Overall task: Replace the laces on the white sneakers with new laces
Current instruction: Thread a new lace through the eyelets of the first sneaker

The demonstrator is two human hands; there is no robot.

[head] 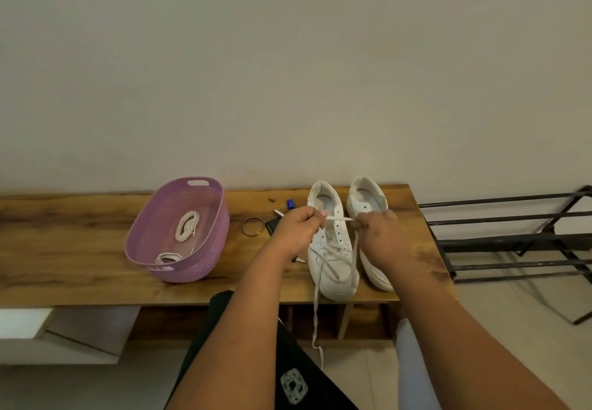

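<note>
**Lace stretched across the left sneaker**

Two white sneakers stand side by side on the wooden bench (80, 249), toes toward the person. Over the left sneaker (331, 249) the left hand (296, 228) and the right hand (379, 233) each pinch the white lace (339, 218), pulled flat between them across the upper eyelets. One lace end trails off the bench edge toward the floor. The right sneaker (368, 204) sits just beside it. A purple basket (192, 268) well to the left holds two coiled laces (186, 225).
</note>
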